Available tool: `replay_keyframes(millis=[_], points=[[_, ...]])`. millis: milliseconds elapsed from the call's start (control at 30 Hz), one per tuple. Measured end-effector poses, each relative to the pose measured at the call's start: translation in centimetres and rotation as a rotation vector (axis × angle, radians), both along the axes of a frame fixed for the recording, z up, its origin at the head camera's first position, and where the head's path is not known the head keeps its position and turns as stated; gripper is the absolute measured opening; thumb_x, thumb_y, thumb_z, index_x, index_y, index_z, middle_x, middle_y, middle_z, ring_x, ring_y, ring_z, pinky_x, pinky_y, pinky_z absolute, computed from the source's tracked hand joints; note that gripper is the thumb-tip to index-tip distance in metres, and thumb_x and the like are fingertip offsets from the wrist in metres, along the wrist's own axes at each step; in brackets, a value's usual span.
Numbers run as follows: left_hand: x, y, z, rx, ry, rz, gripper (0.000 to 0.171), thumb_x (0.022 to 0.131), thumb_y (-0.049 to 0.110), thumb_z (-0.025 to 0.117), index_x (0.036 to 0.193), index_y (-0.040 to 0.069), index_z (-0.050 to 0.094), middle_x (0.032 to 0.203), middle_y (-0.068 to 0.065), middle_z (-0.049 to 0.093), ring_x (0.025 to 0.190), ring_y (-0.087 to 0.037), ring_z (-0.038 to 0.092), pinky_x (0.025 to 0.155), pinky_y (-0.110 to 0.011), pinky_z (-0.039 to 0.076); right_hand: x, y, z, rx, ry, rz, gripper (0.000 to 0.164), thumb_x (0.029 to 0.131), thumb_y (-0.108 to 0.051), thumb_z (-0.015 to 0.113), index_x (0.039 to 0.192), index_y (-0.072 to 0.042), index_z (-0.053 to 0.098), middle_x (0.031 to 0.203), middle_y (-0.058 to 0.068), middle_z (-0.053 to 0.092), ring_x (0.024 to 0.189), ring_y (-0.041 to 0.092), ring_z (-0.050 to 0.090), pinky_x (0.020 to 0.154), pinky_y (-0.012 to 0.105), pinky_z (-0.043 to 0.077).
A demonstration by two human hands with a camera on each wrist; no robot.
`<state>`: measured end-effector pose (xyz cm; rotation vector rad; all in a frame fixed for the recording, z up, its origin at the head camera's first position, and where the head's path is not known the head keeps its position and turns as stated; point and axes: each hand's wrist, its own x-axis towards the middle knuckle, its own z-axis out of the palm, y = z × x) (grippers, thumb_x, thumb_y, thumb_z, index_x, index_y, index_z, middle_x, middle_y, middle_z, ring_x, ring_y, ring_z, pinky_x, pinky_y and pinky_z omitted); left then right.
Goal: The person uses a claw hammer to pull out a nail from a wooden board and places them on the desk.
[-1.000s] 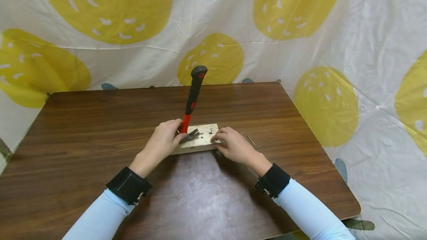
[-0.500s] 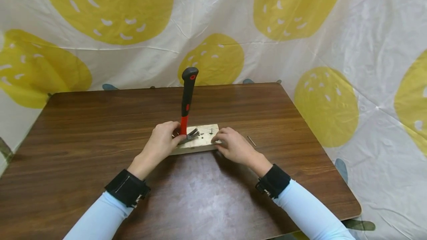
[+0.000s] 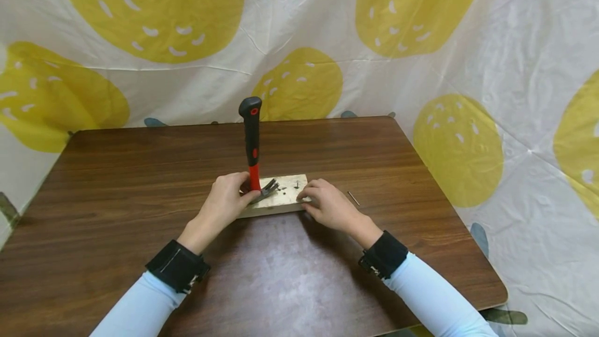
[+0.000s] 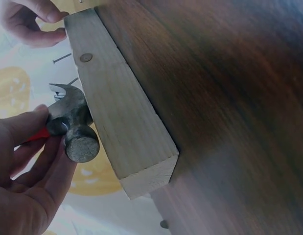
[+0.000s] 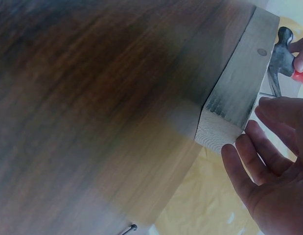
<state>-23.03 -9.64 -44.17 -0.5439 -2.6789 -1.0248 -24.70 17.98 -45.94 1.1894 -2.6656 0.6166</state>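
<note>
A claw hammer [image 3: 251, 134] with a black and red handle stands handle-up on a wooden block [image 3: 276, 208]. My left hand [image 3: 221, 199] pinches it low on the red neck, just above the head. In the left wrist view the hammer's claw [image 4: 58, 90] points along the block, close to a nail [image 4: 74, 81]; whether it grips that nail I cannot tell. Another nail [image 3: 297, 184] sticks up farther right. My right hand [image 3: 331, 204] holds the block's right end, its bent fingertips touching the end face [image 5: 215, 131]. Small dark marks dot the top.
A loose nail [image 3: 353, 198] lies on the brown table [image 3: 299, 274], right of the block. Behind the table and along its right side hangs a white curtain [image 3: 365, 87] with yellow fruit prints.
The hammer's handle has swung from leaning right to leaning slightly left. My left hand has shifted a little left and down with it. The right hand and the block stay in place.
</note>
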Motion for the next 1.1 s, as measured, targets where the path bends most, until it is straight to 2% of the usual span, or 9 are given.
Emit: replay_keyframes(millis=[367, 600, 1100], points=[[0.26, -0.18, -0.20, 0.073, -0.008, -0.006, 0.014, 0.089, 0.008, 0.081, 0.095, 0.004, 0.070, 0.088, -0.009, 0.072, 0.079, -0.023, 0.071, 0.067, -0.039, 0.059, -0.02, 0.06, 0.08, 0.009, -0.011, -0.012, 0.013, 0.093, -0.007, 0.075, 0.105, -0.007, 0.076, 0.105, 0.005, 0.068, 0.101, 0.023, 0.061, 0.088, 0.039, 0.051], [0.29, -0.25, -0.56, 0.077, 0.029, -0.006, 0.013, 0.089, 0.008, 0.081, 0.096, 0.003, 0.071, 0.089, -0.009, 0.072, 0.078, -0.023, 0.070, 0.064, -0.039, 0.056, 0.08, -0.01, 0.13, 0.009, -0.013, -0.014, 0.013, 0.093, -0.008, 0.075, 0.106, -0.008, 0.075, 0.105, 0.004, 0.068, 0.101, 0.023, 0.061, 0.087, 0.040, 0.051], [0.45, -0.21, -1.02, 0.105, 0.101, -0.008, 0.015, 0.088, 0.004, 0.081, 0.096, 0.002, 0.069, 0.090, -0.011, 0.072, 0.079, -0.026, 0.070, 0.067, -0.042, 0.058, 0.12, -0.06, 0.13, 0.002, -0.016, -0.014, 0.013, 0.093, -0.007, 0.075, 0.105, -0.007, 0.076, 0.105, 0.005, 0.068, 0.101, 0.024, 0.061, 0.087, 0.040, 0.051]])
